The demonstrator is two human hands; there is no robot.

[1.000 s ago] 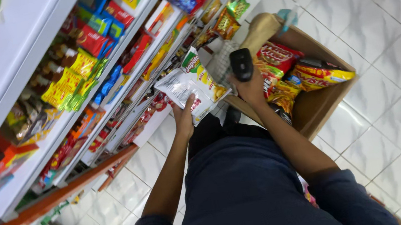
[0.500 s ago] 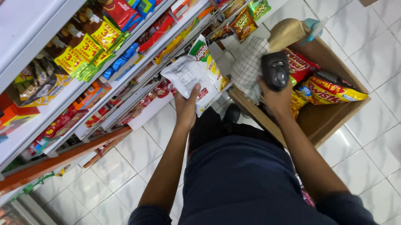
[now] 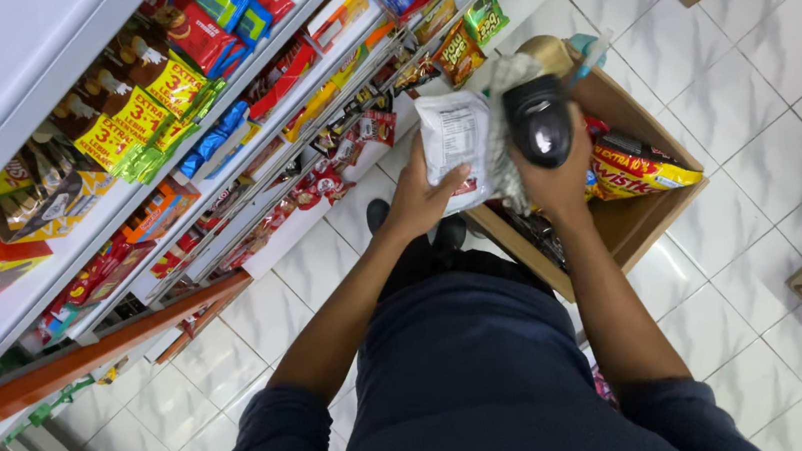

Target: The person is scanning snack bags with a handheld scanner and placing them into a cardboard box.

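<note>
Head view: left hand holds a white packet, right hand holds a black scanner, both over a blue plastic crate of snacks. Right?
Not quite. The head view shows a brown cardboard box of snacks, not a blue plastic crate. The rest stands: left hand holds the white packet, right hand the black scanner.

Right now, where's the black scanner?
The black scanner is in the right hand, beside the white packet held by the left hand, above the cardboard box.
</note>
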